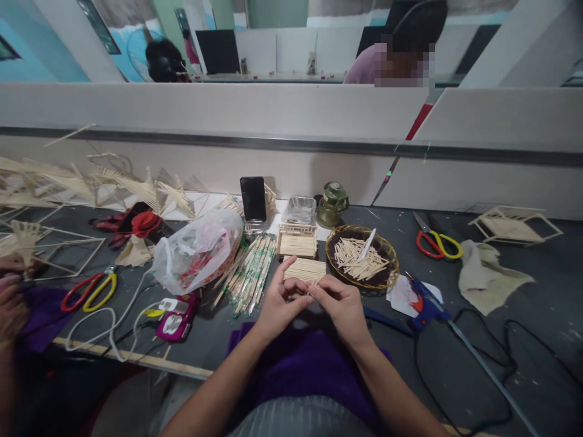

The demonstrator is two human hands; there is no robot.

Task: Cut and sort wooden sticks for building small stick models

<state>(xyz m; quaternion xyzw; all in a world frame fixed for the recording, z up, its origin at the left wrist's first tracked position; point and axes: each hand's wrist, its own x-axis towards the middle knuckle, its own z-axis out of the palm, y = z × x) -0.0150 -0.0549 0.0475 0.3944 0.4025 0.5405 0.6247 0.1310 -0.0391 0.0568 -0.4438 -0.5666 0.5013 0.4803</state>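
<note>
My left hand and my right hand meet over the near table edge, fingertips pinched together on a thin short wooden stick. Just beyond them lies a flat panel of glued sticks, with a second stacked stick panel behind it. A round woven basket of cut sticks sits to the right of the panels. A bundle of wrapped chopsticks lies to the left.
A blue glue gun with a black cable lies at the right, with red-and-yellow scissors and a cloth beyond. A plastic bag, a phone and stick frames are at the left. Another person's hand is at the far left.
</note>
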